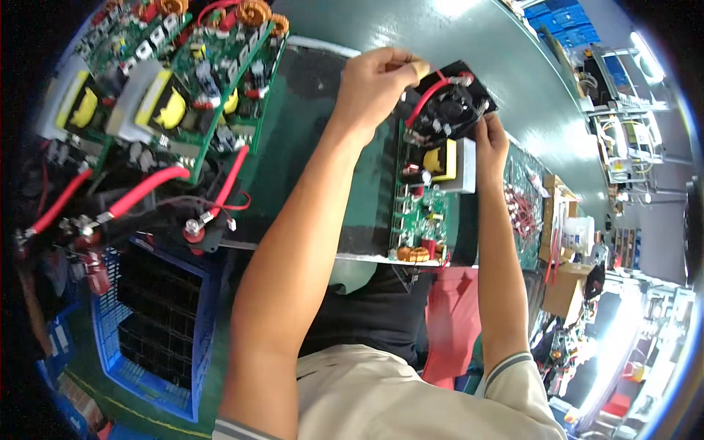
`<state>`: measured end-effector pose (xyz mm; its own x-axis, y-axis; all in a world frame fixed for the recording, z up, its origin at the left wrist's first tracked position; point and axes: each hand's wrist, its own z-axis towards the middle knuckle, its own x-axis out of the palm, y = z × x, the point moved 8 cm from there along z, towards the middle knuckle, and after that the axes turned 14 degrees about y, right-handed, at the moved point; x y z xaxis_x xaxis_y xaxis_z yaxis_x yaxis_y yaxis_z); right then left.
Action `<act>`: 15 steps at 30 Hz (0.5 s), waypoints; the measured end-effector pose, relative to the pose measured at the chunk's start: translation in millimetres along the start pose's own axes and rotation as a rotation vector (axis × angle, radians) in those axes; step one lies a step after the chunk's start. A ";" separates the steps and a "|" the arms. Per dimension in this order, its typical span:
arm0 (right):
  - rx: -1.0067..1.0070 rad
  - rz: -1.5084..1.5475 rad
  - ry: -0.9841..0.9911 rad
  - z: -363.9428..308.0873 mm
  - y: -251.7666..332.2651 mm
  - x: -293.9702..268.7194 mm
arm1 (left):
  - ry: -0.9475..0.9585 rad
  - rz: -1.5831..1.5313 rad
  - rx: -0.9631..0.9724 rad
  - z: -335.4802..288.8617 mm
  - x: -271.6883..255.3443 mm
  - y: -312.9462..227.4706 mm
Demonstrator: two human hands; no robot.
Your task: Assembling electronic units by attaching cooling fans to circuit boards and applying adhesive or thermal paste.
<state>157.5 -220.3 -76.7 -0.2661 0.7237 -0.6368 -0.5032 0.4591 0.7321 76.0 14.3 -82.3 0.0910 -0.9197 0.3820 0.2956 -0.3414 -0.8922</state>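
Observation:
A green circuit board (422,213) lies on the bench in front of me, with a yellow-and-black transformer (440,160) and a grey metal block (464,167) on it. At its far end a black panel with a fan (449,110) is tilted up. A thick red cable (427,101) curves across the fan. My left hand (378,84) is closed in a pinch at the panel's left edge; what lies between the fingertips is hidden. On the right, my right hand (493,139) has its fingers closed on the panel's lower right corner.
Several similar boards (209,95) with red cables stand at the left. Below them is a blue crate (110,345) holding black parts. Red-wired pieces (522,209) lie on the bench to the right, near a white tub (579,235) and a cardboard box (566,290).

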 end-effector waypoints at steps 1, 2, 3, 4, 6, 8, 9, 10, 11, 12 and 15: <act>-0.022 0.012 0.016 0.9 5.3 2.0 | -0.001 0.019 0.029 -1.1 -1.3 -3.0; -0.039 -0.039 -0.011 -0.4 11.4 1.3 | 0.043 0.037 0.001 -2.0 -0.1 -1.8; -0.032 -0.033 0.027 4.0 10.6 1.3 | 0.044 0.022 0.005 -1.8 1.8 0.6; -0.014 0.060 0.013 1.5 6.3 1.4 | 0.037 0.070 0.046 -2.0 4.7 -1.1; -0.020 0.127 0.027 0.4 -0.2 -0.1 | 0.087 0.187 0.065 -0.5 6.2 -1.4; -0.032 0.095 0.022 7.0 -15.3 -12.2 | 0.036 0.252 0.166 -3.4 9.7 -11.7; -0.045 0.095 0.025 9.0 -14.5 -11.9 | -0.023 0.343 0.262 -6.6 8.5 -22.2; -0.038 0.089 0.029 8.7 -15.7 -11.4 | -0.040 0.352 0.337 -8.9 9.6 -29.6; -0.054 0.106 0.041 7.8 -16.2 -9.5 | -0.040 0.345 0.332 -10.4 9.4 -29.5; -0.077 0.127 0.054 9.8 -11.5 -4.8 | -0.044 0.355 0.330 -9.6 7.8 -29.2; -0.083 0.150 0.035 4.9 -6.1 0.5 | -0.049 0.393 0.324 -9.8 6.1 -27.2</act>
<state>164.5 -220.2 -80.3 -0.3716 0.7618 -0.5307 -0.5210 0.3020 0.7983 59.2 16.1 -58.1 0.2965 -0.9537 0.0508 0.5091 0.1128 -0.8533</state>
